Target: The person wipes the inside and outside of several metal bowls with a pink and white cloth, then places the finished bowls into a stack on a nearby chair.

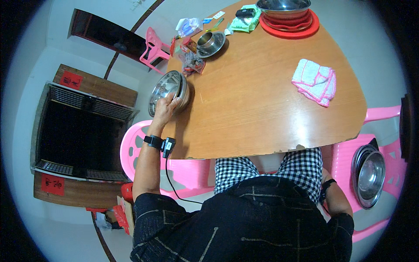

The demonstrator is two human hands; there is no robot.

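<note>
At the left edge of the wooden table [248,98], my left hand [167,106] grips the near rim of a stack of stainless steel bowls [168,88]. Its thumb lies on the outside and its fingers reach over the rim. My right hand [324,175] hangs low beside my right thigh, mostly hidden by the leg and arm; its fingers do not show. A folded white cloth with pink edging [315,82] lies on the right part of the table. More metal bowls [371,175] stand on a pink plastic chair [342,167] at my right.
A metal cup and plate [214,46], plastic bags of small items [193,62] and a tissue pack [190,27] are at the back left. Farther back are a green packet [250,24] and a metal basin [283,5] over red plastic ware [307,28]. Another pink chair [193,170] stands at my left.
</note>
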